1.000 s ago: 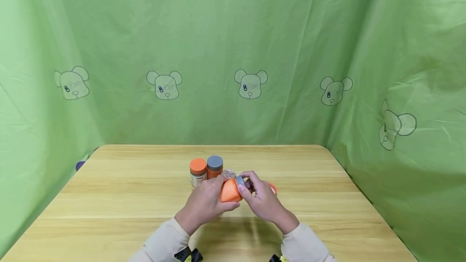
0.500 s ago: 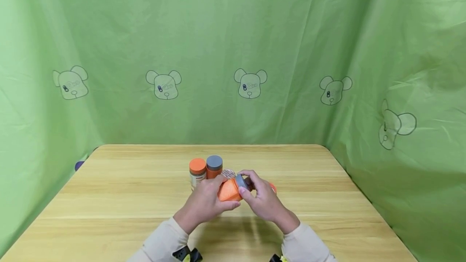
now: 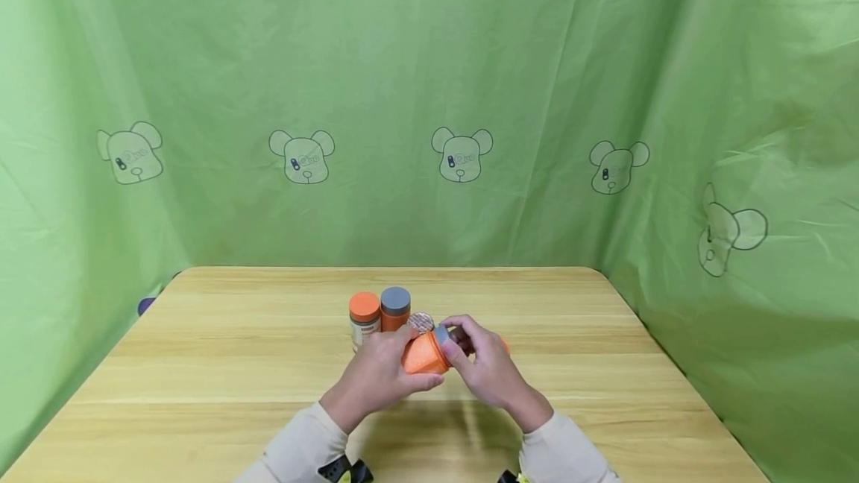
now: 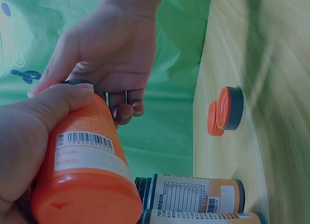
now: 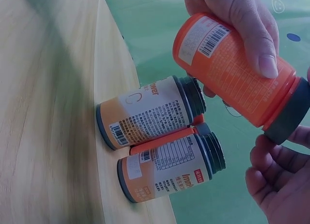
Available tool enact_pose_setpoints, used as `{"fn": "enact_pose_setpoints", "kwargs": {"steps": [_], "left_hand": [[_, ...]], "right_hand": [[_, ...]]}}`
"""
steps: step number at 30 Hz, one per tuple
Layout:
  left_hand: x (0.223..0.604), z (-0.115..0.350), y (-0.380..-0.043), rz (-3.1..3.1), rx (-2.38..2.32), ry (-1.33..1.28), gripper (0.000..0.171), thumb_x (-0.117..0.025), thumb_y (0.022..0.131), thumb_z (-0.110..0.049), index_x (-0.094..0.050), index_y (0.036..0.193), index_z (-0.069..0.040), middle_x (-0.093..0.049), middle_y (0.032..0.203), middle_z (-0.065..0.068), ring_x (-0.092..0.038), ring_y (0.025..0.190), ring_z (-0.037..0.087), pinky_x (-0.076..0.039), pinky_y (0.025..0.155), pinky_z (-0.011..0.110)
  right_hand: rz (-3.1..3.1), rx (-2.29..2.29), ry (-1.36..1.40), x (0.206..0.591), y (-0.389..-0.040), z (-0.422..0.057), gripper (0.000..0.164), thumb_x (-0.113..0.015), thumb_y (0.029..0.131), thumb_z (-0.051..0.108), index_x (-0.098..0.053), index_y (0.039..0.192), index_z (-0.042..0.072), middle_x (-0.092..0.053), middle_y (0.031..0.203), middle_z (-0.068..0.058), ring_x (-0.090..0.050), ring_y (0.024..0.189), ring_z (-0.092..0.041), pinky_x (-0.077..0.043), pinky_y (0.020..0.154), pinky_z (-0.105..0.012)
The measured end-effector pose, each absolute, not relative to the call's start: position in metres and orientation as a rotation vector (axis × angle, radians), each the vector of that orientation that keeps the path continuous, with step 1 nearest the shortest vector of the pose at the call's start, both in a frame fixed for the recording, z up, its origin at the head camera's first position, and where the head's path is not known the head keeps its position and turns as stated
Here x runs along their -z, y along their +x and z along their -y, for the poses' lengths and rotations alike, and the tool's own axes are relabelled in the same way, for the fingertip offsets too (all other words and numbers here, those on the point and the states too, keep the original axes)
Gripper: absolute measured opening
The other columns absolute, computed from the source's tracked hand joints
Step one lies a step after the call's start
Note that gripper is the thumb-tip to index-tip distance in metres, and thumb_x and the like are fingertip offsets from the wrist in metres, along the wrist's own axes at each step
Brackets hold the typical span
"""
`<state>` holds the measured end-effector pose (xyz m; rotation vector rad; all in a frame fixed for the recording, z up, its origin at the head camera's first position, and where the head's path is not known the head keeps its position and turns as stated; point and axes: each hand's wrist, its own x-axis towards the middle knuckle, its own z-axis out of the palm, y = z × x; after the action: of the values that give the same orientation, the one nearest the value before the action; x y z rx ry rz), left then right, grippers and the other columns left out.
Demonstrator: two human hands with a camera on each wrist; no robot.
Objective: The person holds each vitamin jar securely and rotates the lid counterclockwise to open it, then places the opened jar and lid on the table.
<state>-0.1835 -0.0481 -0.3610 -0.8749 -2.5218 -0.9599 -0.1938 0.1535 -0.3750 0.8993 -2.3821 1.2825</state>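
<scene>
Above the table, my left hand (image 3: 377,370) holds an orange bottle (image 3: 420,354) tilted to the right, its thumb lying along the bottle's side. My right hand (image 3: 491,373) pinches the dark grey cap (image 5: 291,111) at the bottle's mouth between thumb and fingers. In the right wrist view the cap sits on the neck, with a narrow orange ring showing beneath it. A barcode label (image 4: 87,149) is on the bottle near its base in the left wrist view.
Behind my hands stand an orange-lidded bottle (image 3: 365,311), a grey-lidded orange bottle (image 3: 395,304) and a container with a silver seal (image 3: 420,322). Loose on the wooden table (image 3: 604,408) lie an orange-lined dark cap (image 4: 232,107) and an orange one (image 4: 213,120). Green curtain surrounds the table.
My right hand's thumb and fingers have shifted slightly around the cap, turning back and forth. The bottle and my left hand stay nearly in place.
</scene>
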Motion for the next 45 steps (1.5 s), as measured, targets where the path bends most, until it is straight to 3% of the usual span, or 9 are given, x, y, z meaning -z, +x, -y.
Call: {"fn": "enact_pose_setpoints", "kwargs": {"steps": [4,10,21,31,38,45], "left_hand": [[0.3607,0.0474,-0.1832,2.519,0.963,-0.870,0.047,-0.085,0.072,-0.037,-0.063,0.100,-0.007,-0.058,0.074,-0.003,-0.049,0.060,0.005,-0.041,0.052,0.020],[0.3603,0.0473,-0.1835,2.516,0.947,-0.877,0.048,-0.084,0.072,-0.038,-0.063,0.101,-0.006,-0.059,0.075,-0.002,-0.050,0.059,0.005,-0.041,0.052,0.020],[0.3609,0.0475,-0.1817,2.508,0.934,-0.860,0.050,-0.085,0.071,-0.038,-0.063,0.102,-0.006,-0.060,0.076,-0.001,-0.051,0.060,0.006,-0.042,0.052,0.020],[0.3599,0.0482,-0.1815,2.526,0.918,-0.853,0.051,-0.085,0.071,-0.037,-0.064,0.105,-0.006,-0.062,0.078,0.000,-0.052,0.062,0.006,-0.043,0.054,0.021],[0.3605,0.0484,-0.1813,2.532,0.929,-0.853,0.051,-0.085,0.071,-0.038,-0.063,0.105,-0.006,-0.061,0.079,0.000,-0.052,0.062,0.007,-0.043,0.054,0.021],[0.3612,0.0484,-0.1813,2.532,0.917,-0.852,0.050,-0.086,0.071,-0.037,-0.063,0.103,-0.006,-0.060,0.078,-0.002,-0.051,0.062,0.007,-0.042,0.054,0.021]], "right_hand": [[2.382,-1.297,0.866,0.3741,-0.1930,-0.1530,0.020,-0.055,0.096,0.014,-0.060,0.112,0.004,-0.062,0.085,0.003,-0.059,0.071,-0.006,-0.051,0.063,-0.027],[2.360,-1.334,0.913,0.3674,-0.1896,-0.1522,0.025,-0.055,0.093,0.003,-0.057,0.117,-0.004,-0.062,0.091,-0.004,-0.060,0.075,-0.012,-0.052,0.066,-0.030],[2.322,-1.352,0.925,0.3745,-0.1936,-0.1544,0.024,-0.054,0.095,0.011,-0.057,0.118,0.002,-0.063,0.093,-0.005,-0.056,0.064,-0.005,-0.048,0.053,-0.028],[2.273,-1.370,0.979,0.3744,-0.1942,-0.1536,0.028,-0.054,0.091,0.003,-0.056,0.119,-0.002,-0.061,0.094,-0.006,-0.059,0.077,-0.012,-0.052,0.063,-0.030],[2.357,-1.348,0.955,0.3737,-0.1931,-0.1525,0.025,-0.052,0.098,0.011,-0.055,0.120,0.001,-0.062,0.099,-0.007,-0.052,0.060,-0.004,-0.045,0.049,-0.026],[2.372,-1.381,0.962,0.3727,-0.1920,-0.1512,0.025,-0.054,0.096,0.008,-0.055,0.120,-0.001,-0.060,0.093,-0.004,-0.055,0.064,-0.008,-0.047,0.053,-0.028]]}}
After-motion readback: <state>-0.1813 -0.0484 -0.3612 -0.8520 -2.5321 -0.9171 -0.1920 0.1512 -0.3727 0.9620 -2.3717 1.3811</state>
